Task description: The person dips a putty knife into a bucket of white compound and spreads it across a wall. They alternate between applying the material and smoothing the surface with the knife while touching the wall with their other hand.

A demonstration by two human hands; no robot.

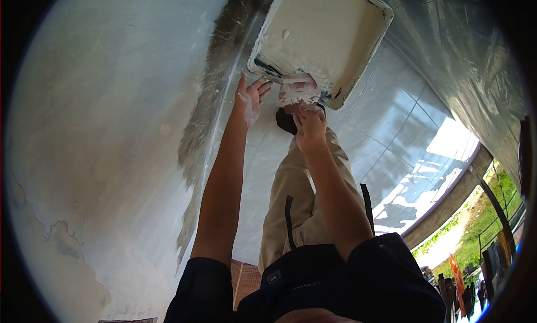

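My right hand (311, 126) is closed around the near end of a flat, reddish scraper (298, 87) whose face is smeared with white paste. The scraper is at the near edge of a large rectangular tray (387, 14), which has a coat of off-white paste inside and dark bare patches near its lower corners. To the left of the scraper, my left hand (251, 99) is open, palm showing and fingers apart. White paste marks its palm and wrist, and it holds nothing. Its fingertips are close to the tray's lower left corner; whether they touch cannot be seen.
A wall (112, 127) with whitish coating rises on the left, with a rough grey strip (204, 99) along its bottom. Clear plastic sheeting (464, 54) hangs at the right. Tiled floor (386, 121) lies below, my shoe (286, 121) under the tray. Grass and railing show beyond a curb.
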